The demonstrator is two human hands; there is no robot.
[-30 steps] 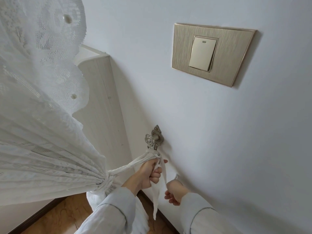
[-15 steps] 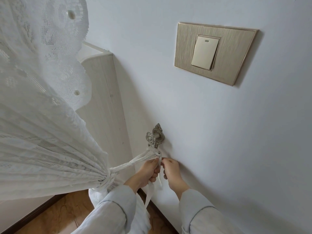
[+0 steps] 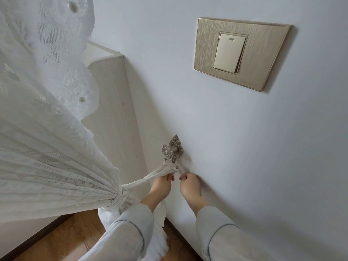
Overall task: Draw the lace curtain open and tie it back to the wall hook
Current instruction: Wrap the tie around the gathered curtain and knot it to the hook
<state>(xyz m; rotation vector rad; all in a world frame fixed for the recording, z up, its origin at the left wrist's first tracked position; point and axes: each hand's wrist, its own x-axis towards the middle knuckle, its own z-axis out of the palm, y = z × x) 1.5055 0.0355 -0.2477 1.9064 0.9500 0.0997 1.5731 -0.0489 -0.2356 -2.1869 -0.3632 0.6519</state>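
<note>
The white lace curtain (image 3: pixel 43 147) is gathered into a bunch at the lower left, bound by a white fabric tie-back (image 3: pixel 148 178) that runs up to the ornate metal wall hook (image 3: pixel 172 150). Just below the hook, my left hand (image 3: pixel 162 187) grips the tie-back strands. My right hand (image 3: pixel 190 187) pinches the tie's loose end beside it, close to the wall. The two hands nearly touch. The knot under the hook is partly hidden by my fingers.
A gold light switch plate (image 3: pixel 243 52) sits on the white wall above right. A pale wooden panel (image 3: pixel 113 113) stands left of the hook. Wooden floor (image 3: pixel 62 240) and a dark skirting board show at the bottom.
My right hand has risen from lower down to the hook and taken the loose end of the tie. The hanging tail is no longer dangling below my left hand.
</note>
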